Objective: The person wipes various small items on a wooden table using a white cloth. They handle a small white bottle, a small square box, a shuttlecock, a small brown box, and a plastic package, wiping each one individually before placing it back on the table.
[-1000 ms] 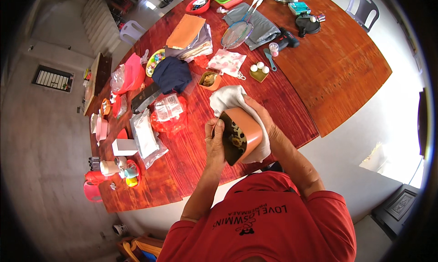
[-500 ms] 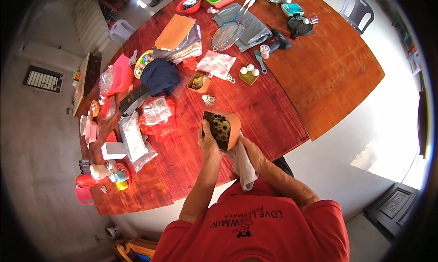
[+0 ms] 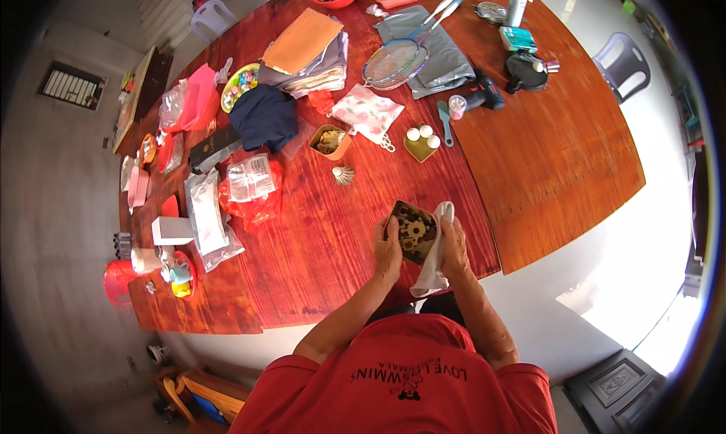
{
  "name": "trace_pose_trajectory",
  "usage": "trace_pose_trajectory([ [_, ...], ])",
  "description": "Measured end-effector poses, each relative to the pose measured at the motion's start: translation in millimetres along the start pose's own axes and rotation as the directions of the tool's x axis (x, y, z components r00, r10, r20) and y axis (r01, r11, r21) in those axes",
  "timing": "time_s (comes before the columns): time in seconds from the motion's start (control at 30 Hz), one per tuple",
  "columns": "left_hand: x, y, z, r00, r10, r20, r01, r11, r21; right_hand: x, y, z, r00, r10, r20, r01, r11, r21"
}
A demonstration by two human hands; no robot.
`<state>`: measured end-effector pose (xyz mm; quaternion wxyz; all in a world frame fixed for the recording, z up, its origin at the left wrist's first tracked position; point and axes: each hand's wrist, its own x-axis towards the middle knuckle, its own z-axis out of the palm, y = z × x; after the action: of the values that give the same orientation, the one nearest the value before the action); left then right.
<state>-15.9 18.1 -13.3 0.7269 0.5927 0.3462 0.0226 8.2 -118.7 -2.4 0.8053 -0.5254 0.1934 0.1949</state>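
Note:
Close to the table's near edge, my left hand (image 3: 388, 246) is closed round the left side of a small box (image 3: 416, 207). Tan and black pieces show inside its dark interior; what they are is too small to tell. A white cloth (image 3: 432, 272) runs along the box's right side, hanging down toward my shirt. My right hand (image 3: 454, 246) is closed on that cloth, pressing it against the box. Farther up the table lie a shuttlecock (image 3: 343, 176), a second orange box (image 3: 330, 142) with brownish contents, and a heart-shaped dish (image 3: 421, 148) with white balls.
To the left are a red plastic bag (image 3: 251, 188), a clear packet (image 3: 212, 218), a white box (image 3: 172, 230) and cups (image 3: 147, 261). Behind lie dark blue cloth (image 3: 263, 118), folded fabrics (image 3: 304, 42) and badminton rackets (image 3: 395, 63). A drill (image 3: 485, 91) and blue-handled tool (image 3: 445, 124) lie right.
Both hands have moved right with the box, and its opening now faces up more. The white cloth has come up along the box's right side. The head view has shifted a little.

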Motion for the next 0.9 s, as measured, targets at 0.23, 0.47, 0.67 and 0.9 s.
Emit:
trace_pose_trajectory([
  [0.23, 72, -18, 21, 0.967, -0.077, -0.242, 0.062, 0.996, -0.069, 20, 25, -7, 0.972, -0.062, 0.225, 0.177, 0.826, -0.535],
  [0.47, 149, -37, 9, 0.923, -0.234, -0.304, 0.217, 0.972, -0.089, 20, -21, 7, 0.872, 0.378, 0.312, -0.261, 0.897, -0.356],
  [0.67, 198, -64, 11, 0.906, -0.236, -0.352, 0.3, 0.944, 0.138, 54, -12, -27, 0.907, 0.401, 0.129, -0.338, 0.876, -0.343],
  [0.9, 244, -65, 36, 0.888, -0.182, -0.422, 0.33, 0.893, 0.307, 68, -35, -19, 0.911, 0.4, 0.103, -0.36, 0.892, -0.275],
])
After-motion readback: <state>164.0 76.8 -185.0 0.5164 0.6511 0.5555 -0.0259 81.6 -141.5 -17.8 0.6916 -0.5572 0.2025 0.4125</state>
